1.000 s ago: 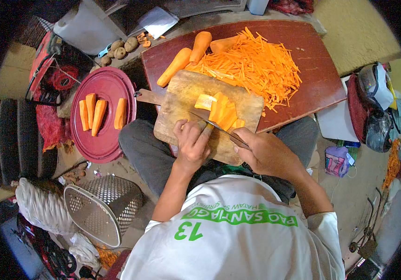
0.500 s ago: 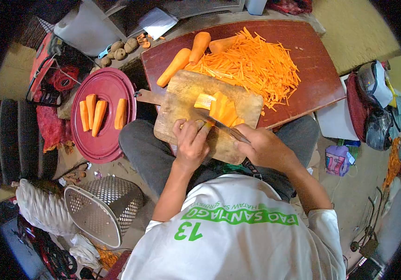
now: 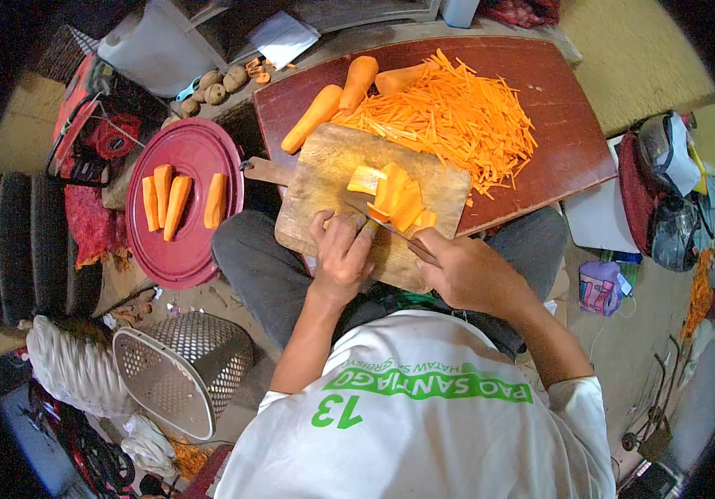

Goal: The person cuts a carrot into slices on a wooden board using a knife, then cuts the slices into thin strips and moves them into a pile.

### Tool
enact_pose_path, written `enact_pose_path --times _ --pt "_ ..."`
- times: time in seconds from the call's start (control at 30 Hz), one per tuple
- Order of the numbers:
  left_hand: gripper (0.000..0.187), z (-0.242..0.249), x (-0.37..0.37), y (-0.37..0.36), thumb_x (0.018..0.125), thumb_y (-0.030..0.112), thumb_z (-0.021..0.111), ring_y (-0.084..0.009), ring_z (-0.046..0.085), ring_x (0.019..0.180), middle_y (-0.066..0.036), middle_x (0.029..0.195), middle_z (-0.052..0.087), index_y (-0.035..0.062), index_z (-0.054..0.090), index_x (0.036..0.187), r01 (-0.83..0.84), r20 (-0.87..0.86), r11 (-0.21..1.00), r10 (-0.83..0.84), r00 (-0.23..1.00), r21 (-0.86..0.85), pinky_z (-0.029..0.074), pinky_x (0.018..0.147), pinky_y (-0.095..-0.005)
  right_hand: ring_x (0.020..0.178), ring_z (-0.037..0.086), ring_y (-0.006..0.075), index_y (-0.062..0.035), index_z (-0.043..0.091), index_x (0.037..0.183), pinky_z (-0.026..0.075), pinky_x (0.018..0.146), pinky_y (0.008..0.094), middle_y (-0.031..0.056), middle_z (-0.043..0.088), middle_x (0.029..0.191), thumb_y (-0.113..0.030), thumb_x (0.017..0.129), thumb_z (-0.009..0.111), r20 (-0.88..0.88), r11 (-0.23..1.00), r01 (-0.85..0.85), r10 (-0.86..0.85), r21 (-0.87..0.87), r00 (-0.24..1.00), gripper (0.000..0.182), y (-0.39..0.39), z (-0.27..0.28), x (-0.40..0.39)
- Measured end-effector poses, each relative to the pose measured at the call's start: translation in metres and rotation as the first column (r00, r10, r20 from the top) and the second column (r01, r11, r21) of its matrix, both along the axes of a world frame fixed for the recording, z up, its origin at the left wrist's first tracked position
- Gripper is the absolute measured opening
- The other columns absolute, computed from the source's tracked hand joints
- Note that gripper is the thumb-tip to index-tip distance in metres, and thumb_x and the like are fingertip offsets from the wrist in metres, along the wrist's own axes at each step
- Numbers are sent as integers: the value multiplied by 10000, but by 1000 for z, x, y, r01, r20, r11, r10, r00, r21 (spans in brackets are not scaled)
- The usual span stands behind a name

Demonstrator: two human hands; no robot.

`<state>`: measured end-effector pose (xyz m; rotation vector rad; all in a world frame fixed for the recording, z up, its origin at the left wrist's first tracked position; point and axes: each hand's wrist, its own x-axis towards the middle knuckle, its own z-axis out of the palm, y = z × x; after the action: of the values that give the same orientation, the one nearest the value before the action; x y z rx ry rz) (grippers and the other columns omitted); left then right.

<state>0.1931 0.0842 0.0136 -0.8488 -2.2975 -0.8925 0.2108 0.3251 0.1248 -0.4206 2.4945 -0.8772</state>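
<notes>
My right hand [image 3: 470, 270] grips a knife [image 3: 407, 241], its blade angled up and left across the wooden cutting board [image 3: 316, 195]. Close beside the blade, my left hand [image 3: 344, 256] has its fingers curled down onto a piece of carrot that they mostly hide. Flat carrot slices [image 3: 397, 198] lean over one another just beyond the blade. A short carrot chunk [image 3: 365, 178] lies at their upper left. Behind the board, a heap of carrot strips [image 3: 465, 121] covers part of the red-brown table [image 3: 569, 150].
Whole peeled carrots [image 3: 313, 119] lie left of the heap. On the left, a round red lid [image 3: 183, 264] holds several carrot pieces [image 3: 177, 208]. A white perforated basket [image 3: 224, 353] lies on its side below it. Brown round items [image 3: 216, 93] sit at the back.
The knife and my right hand have shifted slightly down and right. The carrot slices have moved a little, with one piece now apart near the right hand. My left hand stays almost in place.
</notes>
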Motion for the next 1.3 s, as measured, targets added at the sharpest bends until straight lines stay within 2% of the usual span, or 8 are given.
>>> enact_pose_path --times 0.2,0.4,0.5,0.73,0.83,1.07,1.2,1.3 --pt "499 -4 -2 1 625 0 769 -343 661 959 -145 1081 665 3 712 1121 -34 -14 999 34 999 29 431 1008 -549 898 717 510 -9 599 1220 557 755 585 269 727 910 -189 990 695 -130 998 -57 51 -39 990 307 13 -45 1" --pt "476 -1 -2 8 761 38 821 -374 628 1011 -176 1127 649 7 703 1221 -131 80 989 126 989 63 443 980 -511 812 694 314 11 641 1220 551 764 433 187 673 882 -162 1003 676 0 932 168 -177 -321 984 279 24 -10 1" --pt "549 -8 -2 16 845 115 850 -399 598 1091 -205 1230 615 25 654 1350 -183 201 983 178 963 7 441 981 -503 805 631 224 21 636 1213 535 756 391 135 635 881 -150 1011 658 -129 882 241 -317 -406 940 266 39 -20 9" --pt "824 -7 -6 27 909 424 844 -464 504 1322 -282 1477 504 26 515 1552 -147 355 963 223 908 -227 405 1112 -566 485 469 41 -26 635 1230 386 432 239 -30 551 719 -188 1091 606 374 632 659 -544 -407 752 215 61 -46 53" --pt "867 -4 -11 34 910 477 829 -471 487 1332 -294 1489 487 32 492 1574 -127 359 958 217 908 -259 383 1117 -588 444 473 56 -8 618 1248 380 392 243 -17 560 707 -198 1097 595 551 481 754 -516 -448 656 243 61 -58 63" --pt "827 2 -22 41 946 482 788 -475 490 1314 -289 1483 489 37 490 1576 -96 371 936 227 900 -339 384 1106 -597 422 469 67 16 587 1268 388 384 238 -9 551 678 -228 1104 554 579 508 693 -392 -512 715 295 46 -65 34" --pt "752 -4 -36 36 972 435 771 -482 488 1323 -283 1484 491 50 506 1560 -87 373 926 232 898 -367 391 1105 -606 467 513 67 -83 566 1048 426 395 261 -36 532 710 -225 1110 565 575 455 642 -295 -617 763 155 24 -71 3" --pt "733 -13 -55 24 974 407 774 -492 486 1334 -281 1486 488 56 502 1558 -124 329 933 240 913 -337 392 1112 -610 437 475 50 -28 581 1247 399 384 227 -32 528 688 -203 1115 540 538 493 613 -304 -617 786 223 3 -79 -22"
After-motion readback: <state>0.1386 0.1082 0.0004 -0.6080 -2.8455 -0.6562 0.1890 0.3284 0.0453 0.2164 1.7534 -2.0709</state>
